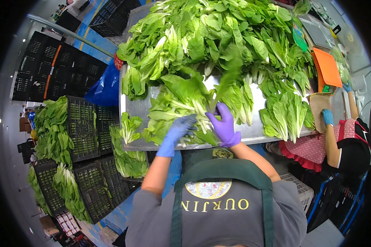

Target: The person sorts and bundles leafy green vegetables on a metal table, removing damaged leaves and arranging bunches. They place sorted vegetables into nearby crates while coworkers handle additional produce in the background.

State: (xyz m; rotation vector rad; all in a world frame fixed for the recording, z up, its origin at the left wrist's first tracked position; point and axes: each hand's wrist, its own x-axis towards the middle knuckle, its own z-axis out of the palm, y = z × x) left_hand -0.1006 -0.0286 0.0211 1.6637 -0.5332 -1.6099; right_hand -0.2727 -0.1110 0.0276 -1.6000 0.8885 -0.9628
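Observation:
Just in front of me, my left hand (pixel 181 127), in a blue glove, reaches over the white stems of a loose pile of leafy greens (pixel 170 108). Its fingertips are blurred, and I cannot tell whether they grip a stem. My right hand (pixel 224 123), in a purple glove, pinches the stem end of a leafy green (pixel 230 77) between thumb and fingers. That green is smeared by motion and points away from me. Both hands are over the near edge of a metal table (pixel 253 140). A large heap of greens (pixel 210 34) covers the far side.
Trimmed bunches (pixel 286 114) lie at the right. Beyond them are an orange scale-like device (pixel 327 68) and a co-worker's blue-gloved hand (pixel 327 116) on a brown sheet. Black crates (pixel 83 129) with greens stand at my left, near a blue plastic bag (pixel 105 86).

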